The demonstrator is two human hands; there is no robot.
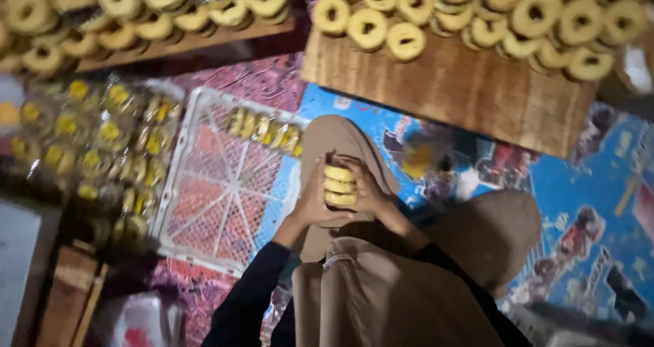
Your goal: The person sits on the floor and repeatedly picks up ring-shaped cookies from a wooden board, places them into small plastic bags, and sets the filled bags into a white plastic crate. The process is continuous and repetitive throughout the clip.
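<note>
Both hands closed round a short stack of yellow ring-shaped pastries [339,185]: left hand [315,200] cups the stack's left side, right hand [364,187] wraps it from the right w/ fingers over the top. Stack sits upright between the palms, just above the person's tan-clad knee [334,139]. Black sleeves [248,299] run back toward the camera. Just left of the hands, a white plastic lattice tray [225,190] lies on the floor, w/ a clear bag of the same yellow rings [266,129] at its far edge. Further left, a pile of bagged rings [102,143]. Ahead, a wooden board [449,91] carries many loose rings; a second board [184,40] sits top left, also loaded. Blue patterned mat [586,183] underneath, on the right.
</note>
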